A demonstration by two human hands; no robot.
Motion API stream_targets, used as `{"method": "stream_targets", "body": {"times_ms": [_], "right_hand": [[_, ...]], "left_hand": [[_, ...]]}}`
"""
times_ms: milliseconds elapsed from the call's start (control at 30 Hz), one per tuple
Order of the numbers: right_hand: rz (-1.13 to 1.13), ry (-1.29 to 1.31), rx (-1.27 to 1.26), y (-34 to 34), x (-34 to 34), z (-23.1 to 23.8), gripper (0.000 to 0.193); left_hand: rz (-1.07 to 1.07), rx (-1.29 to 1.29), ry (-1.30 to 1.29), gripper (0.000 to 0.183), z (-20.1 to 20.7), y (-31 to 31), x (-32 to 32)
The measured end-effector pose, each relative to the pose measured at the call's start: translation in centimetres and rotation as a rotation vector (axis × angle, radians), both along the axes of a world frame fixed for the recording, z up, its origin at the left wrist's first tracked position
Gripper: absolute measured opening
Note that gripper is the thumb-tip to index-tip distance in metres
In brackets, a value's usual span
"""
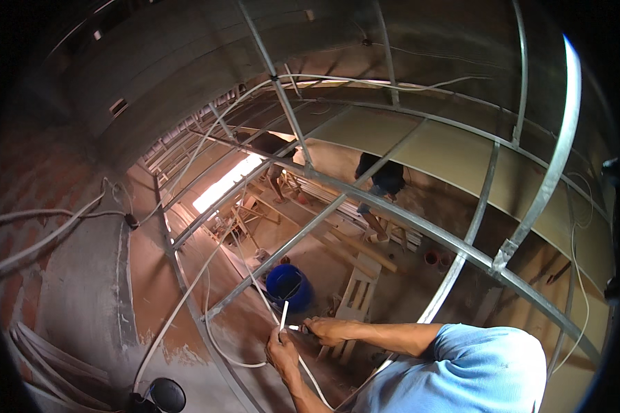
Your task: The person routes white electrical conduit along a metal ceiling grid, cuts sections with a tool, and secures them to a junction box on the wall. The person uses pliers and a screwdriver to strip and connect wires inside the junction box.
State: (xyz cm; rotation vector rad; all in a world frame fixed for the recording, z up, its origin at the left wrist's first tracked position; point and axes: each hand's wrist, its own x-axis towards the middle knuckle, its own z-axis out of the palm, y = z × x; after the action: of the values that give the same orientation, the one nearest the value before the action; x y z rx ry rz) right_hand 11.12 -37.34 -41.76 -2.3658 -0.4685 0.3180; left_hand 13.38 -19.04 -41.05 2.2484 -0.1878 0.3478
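In the head view, the left hand point(281, 352), low and just left of centre, is closed around a short white tube point(285, 315), whose free end points up out of the fist. The right hand point(324, 331) is just beside it, reaching in from the lower right below a light blue sleeve point(489, 354). Its fingers are curled near a small pale piece, but they are too small and dim to tell whether they grip it.

A blue bucket point(301, 299) shows on the floor below, just above the hands in the frame. A grey metal rail point(406, 217) slants across the middle toward the lower right. A pale cable point(178, 307) curves down the left of centre toward a round black container point(167, 394) at the lower left. A co-worker in a dark top point(387, 175) bends forward in the upper middle.
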Motion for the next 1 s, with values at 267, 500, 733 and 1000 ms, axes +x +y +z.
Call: {"method": "stream_targets", "body": {"times_ms": [267, 500, 733, 1000], "right_hand": [[-0.022, 0.021, 0.157, -0.7, 1.2, -3.8, 0.055], [-0.319, 0.069, 0.536, -9.1, 5.9, 7.3, 0.053], [-0.623, -0.104, 0.878, -15.4, 8.5, 16.7, 0.054], [-0.388, 0.131, 0.64, -8.8, 4.0, 11.7, 0.044]], "left_hand": [[0.097, 0.015, 0.051, 0.024, 0.6, 1.2, 0.1], [0.14, -0.044, 0.056, 0.023, -0.5, 2.5, 0.4], [0.137, -0.011, 0.033, 0.023, -0.1, 2.2, 0.2], [0.129, -0.173, -0.072, 0.019, 2.7, 1.4, 0.8]]}}
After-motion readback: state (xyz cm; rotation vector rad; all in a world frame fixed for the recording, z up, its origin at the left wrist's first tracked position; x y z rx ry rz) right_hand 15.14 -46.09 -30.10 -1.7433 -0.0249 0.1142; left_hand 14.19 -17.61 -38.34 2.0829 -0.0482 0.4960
